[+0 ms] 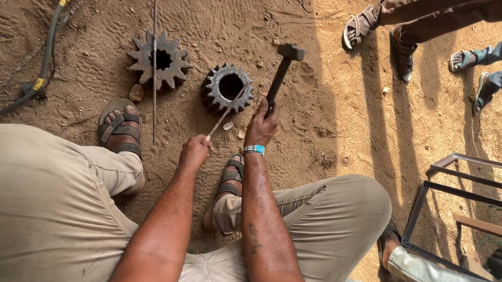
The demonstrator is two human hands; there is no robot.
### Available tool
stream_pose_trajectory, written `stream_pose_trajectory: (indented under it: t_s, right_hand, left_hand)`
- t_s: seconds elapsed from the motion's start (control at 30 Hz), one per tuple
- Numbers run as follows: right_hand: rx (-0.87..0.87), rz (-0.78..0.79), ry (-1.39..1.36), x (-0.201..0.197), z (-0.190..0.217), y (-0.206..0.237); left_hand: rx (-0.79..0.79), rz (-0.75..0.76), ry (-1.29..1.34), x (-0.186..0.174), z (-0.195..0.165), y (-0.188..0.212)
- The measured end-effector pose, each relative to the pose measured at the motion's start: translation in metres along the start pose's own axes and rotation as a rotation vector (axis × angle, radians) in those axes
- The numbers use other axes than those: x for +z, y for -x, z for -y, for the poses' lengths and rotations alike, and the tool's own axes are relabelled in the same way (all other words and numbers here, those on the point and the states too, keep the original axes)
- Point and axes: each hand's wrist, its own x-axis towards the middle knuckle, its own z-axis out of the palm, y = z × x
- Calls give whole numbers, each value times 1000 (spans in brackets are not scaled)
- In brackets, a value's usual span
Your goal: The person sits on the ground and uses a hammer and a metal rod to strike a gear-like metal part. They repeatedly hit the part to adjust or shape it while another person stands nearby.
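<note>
Two hands are busy mid-frame: the left hand [193, 152] pinches a thin rod [227, 110] into the dark gear [227, 88], the right hand [263, 124] grips a hammer [282, 70], and a glancing blow could skid the rod or hit knuckles.

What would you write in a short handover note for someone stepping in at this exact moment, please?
Left hand: gripping a thin metal rod, its tip at the rim of the dark gear on the sand.
Right hand: holding a hammer, head raised above the ground just right of that gear.
A second, rustier gear lies to the left, a long rod across it.
Done: rod set on the gear. Left: apparently the hammer blow.
</note>
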Motion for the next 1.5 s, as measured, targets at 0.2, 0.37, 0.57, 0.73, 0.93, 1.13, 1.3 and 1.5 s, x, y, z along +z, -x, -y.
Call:
stream_pose_trajectory:
  t_s: [0.2,0.37,0.57,0.73,0.93,1.13,1.3,1.5]
  right_hand:
    - [230,296,251,10,-35,6]
    - [351,180,42,1,-45,13]
    - [39,-21,-106,-2,-1,7]
    - [166,105,31,3,-13,2]
    - [322,207,165,0,-46,12]
    - [98,56,-20,1,-12,11]
    - [-9,8,-104,1,8,9]
    - [319,288,147,7,-28,25]
  left_hand:
    - [2,18,7,2,1,-2]
    - [-16,7,20,0,0,1]
    - [-18,17,24,-1,1,-1]
    - [3,15,-12,0,-2,-1]
    - [39,-9,-43,-2,-2,3]
    - [3,36,31,2,3,0]
    - [-21,38,48,3,1,-4]
    - [-53,39,28,1,-3,-4]
